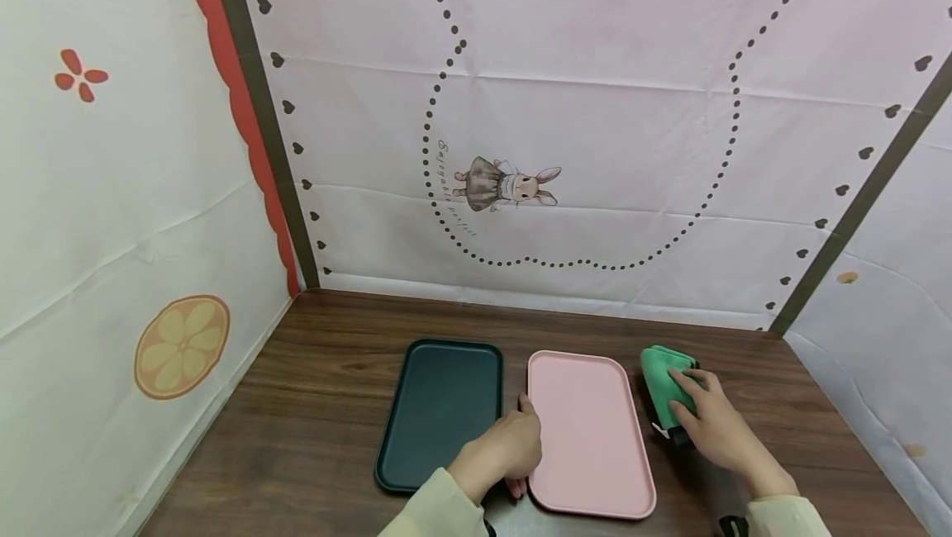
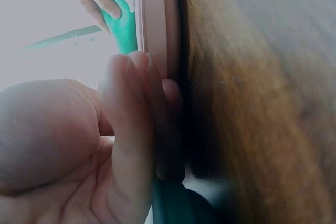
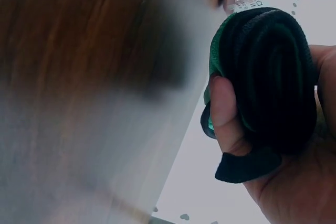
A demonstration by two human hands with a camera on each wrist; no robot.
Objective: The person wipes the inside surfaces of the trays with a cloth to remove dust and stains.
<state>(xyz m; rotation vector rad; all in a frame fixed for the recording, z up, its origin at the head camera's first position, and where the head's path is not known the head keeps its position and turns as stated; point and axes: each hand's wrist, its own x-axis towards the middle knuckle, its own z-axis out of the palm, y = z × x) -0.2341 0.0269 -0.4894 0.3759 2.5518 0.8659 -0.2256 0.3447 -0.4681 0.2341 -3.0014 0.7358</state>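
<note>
A pink tray [image 1: 587, 438] lies on the table, with a dark teal tray [image 1: 442, 417] to its left. Between the two trays is my left hand [image 1: 502, 448], its fingers fairly straight and touching the pink tray's left rim; in the left wrist view, one fingertip [image 2: 170, 92] sits low against that rim. Right of the pink tray, my right hand [image 1: 717, 430] grips a rolled green cloth [image 1: 664, 384] across its width. The right wrist view shows the roll's dark end [image 3: 273, 77], a white label and a loose dark strap [image 3: 247, 166], with a finger and thumb around it.
The brown wooden table [image 1: 297, 438] extends around both trays. A patterned white cloth wall [image 1: 595, 149] stands along the back, with cloth side walls left [image 1: 89, 273] and right [image 1: 892, 306].
</note>
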